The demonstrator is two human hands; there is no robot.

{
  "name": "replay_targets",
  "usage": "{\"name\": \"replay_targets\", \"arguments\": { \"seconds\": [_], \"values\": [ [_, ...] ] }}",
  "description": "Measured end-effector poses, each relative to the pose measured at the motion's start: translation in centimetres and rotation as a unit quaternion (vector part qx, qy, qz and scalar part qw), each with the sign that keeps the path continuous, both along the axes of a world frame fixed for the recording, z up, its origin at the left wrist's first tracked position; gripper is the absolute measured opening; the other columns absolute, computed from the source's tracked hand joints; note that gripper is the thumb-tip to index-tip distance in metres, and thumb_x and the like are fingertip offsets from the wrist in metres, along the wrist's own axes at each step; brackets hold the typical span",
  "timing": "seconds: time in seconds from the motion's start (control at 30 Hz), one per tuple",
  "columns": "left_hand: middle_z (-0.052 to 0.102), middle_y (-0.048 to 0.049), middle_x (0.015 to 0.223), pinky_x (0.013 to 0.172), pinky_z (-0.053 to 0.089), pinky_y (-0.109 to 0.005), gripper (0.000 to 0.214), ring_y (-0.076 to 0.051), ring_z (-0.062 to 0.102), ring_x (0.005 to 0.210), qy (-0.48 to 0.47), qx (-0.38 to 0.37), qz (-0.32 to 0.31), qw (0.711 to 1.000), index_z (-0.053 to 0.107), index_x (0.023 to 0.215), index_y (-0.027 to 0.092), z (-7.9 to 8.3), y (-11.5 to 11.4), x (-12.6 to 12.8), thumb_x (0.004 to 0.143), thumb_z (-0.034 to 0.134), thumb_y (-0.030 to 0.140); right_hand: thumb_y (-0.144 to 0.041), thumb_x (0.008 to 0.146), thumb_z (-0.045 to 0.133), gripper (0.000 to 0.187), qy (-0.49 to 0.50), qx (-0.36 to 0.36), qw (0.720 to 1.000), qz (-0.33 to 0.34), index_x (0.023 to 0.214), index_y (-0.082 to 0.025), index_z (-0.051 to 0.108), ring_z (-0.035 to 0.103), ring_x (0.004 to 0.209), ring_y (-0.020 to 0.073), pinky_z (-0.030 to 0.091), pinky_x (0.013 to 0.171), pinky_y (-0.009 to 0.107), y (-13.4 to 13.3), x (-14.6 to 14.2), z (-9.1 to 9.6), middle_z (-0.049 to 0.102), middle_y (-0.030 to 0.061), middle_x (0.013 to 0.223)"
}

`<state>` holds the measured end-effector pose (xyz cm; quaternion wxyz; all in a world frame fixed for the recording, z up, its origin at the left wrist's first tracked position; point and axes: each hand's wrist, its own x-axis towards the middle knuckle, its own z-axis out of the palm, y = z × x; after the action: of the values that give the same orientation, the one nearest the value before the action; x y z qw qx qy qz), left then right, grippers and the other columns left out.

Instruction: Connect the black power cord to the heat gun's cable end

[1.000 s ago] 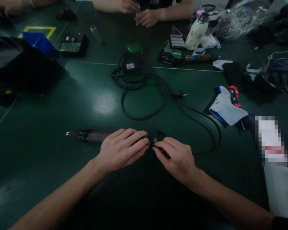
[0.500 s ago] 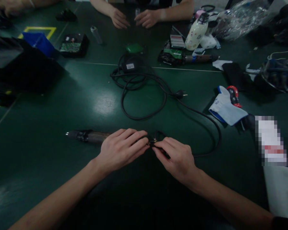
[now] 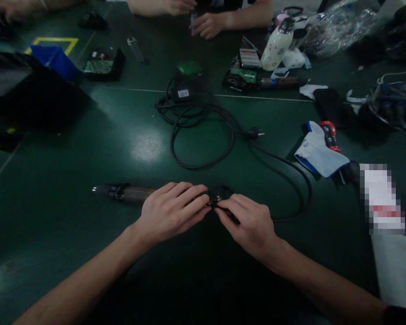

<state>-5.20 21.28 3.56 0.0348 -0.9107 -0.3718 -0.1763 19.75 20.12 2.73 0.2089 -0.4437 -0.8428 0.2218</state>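
Note:
A dark electric screwdriver lies on the green table, its metal tip pointing left. My left hand is wrapped over its rear part, fingertips at the back end. My right hand pinches the end of a black power cord right against that back end. A small loop of cord shows just above my right fingers. The exact joint between cord and screwdriver is partly hidden by my fingertips. The cord runs right, then curls back to a coil by a black adapter box with a white label.
A plug lies beside the coil. To the right are a white and blue glove and a dark phone-like slab. Across the table are a patterned bottle, opened circuit housings and a co-worker's hands. A blue bin stands left.
My hands and the screwdriver stay almost still, with only slight finger movement. Across the table, one of the co-worker's hands has lifted up and toward the other, near a small clear object.

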Motion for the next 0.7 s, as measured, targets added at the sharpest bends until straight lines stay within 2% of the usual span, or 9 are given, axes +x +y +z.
{"name": "replay_targets", "arguments": {
  "seconds": [0.13, 0.37, 0.57, 0.7],
  "values": [
    [0.073, -0.0029, 0.131, 0.078, 0.051, -0.036, 0.031, -0.022, 0.070, 0.105, -0.007, -0.012, -0.011, 1.000, 0.068, 0.125, 0.025, 0.15, 0.01, 0.00, 0.095, 0.069, 0.036, -0.028, 0.107, 0.058, 0.015, 0.002, 0.006, 1.000, -0.003, 0.106, -0.021, 0.071, 0.069, 0.086, 0.0163, 0.049, 0.073, 0.030, -0.03, -0.04, -0.06, 0.075, 0.0033, 0.096],
    [0.072, -0.0007, 0.132, 0.079, 0.051, -0.035, 0.021, -0.020, 0.069, 0.103, 0.005, 0.007, 0.000, 1.000, 0.069, 0.118, 0.025, 0.02, 0.01, -0.05, 0.098, 0.069, 0.033, -0.028, 0.106, 0.059, 0.014, 0.004, 0.001, 1.000, -0.003, 0.108, -0.021, 0.071, 0.069, 0.088, 0.0162, 0.049, 0.073, 0.031, -0.05, -0.02, -0.04, 0.075, 0.0024, 0.098],
    [0.072, -0.0024, 0.132, 0.078, 0.050, -0.036, 0.029, -0.022, 0.070, 0.105, -0.007, -0.009, -0.005, 1.000, 0.067, 0.123, 0.023, 0.23, -0.01, 0.01, 0.097, 0.068, 0.037, -0.028, 0.107, 0.058, 0.014, 0.001, 0.001, 1.000, -0.003, 0.106, -0.021, 0.071, 0.069, 0.087, 0.0163, 0.048, 0.073, 0.031, -0.02, -0.02, -0.05, 0.075, 0.0026, 0.096],
    [0.072, -0.0014, 0.133, 0.078, 0.050, -0.036, 0.027, -0.021, 0.069, 0.105, -0.003, -0.015, -0.013, 1.000, 0.067, 0.123, 0.025, 0.24, -0.02, -0.06, 0.097, 0.067, 0.033, -0.028, 0.107, 0.059, 0.014, 0.002, -0.003, 1.000, -0.002, 0.107, -0.021, 0.071, 0.069, 0.088, 0.0165, 0.048, 0.073, 0.031, -0.03, -0.01, 0.03, 0.075, 0.0025, 0.098]
  ]
}}
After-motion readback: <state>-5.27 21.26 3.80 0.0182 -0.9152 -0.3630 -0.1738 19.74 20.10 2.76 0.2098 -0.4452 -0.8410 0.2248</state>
